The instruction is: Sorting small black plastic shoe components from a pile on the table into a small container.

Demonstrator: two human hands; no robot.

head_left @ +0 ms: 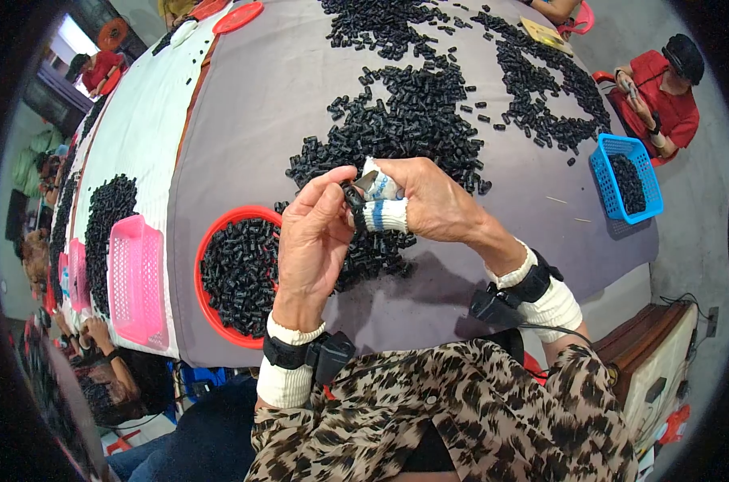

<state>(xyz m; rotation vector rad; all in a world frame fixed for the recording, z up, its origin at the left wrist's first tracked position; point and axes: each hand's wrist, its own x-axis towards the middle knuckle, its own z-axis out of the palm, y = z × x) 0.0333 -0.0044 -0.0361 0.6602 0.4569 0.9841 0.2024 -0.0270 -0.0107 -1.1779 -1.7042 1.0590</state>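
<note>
My left hand (308, 241) pinches a small black cylindrical part (353, 198) between thumb and fingertips, above the grey cloth. My right hand (441, 201) is closed around a small knife (367, 180); its short pointed metal blade shows by the black part, and its handle is hidden in the fingers. White wraps with blue marks cover some right-hand fingers. Beyond both hands spreads a large heap of similar black parts (412, 116), some reaching under them. Beside my left hand stands a round red basket (206, 241) full of these parts.
A blue basket (613, 181) with black parts stands at the right table edge, near a person in red (661, 104). Pink baskets (135, 277) and more heaps lie on the white-covered table (151, 120) to the left. Two thin sticks (569, 209) lie on the grey cloth (533, 249).
</note>
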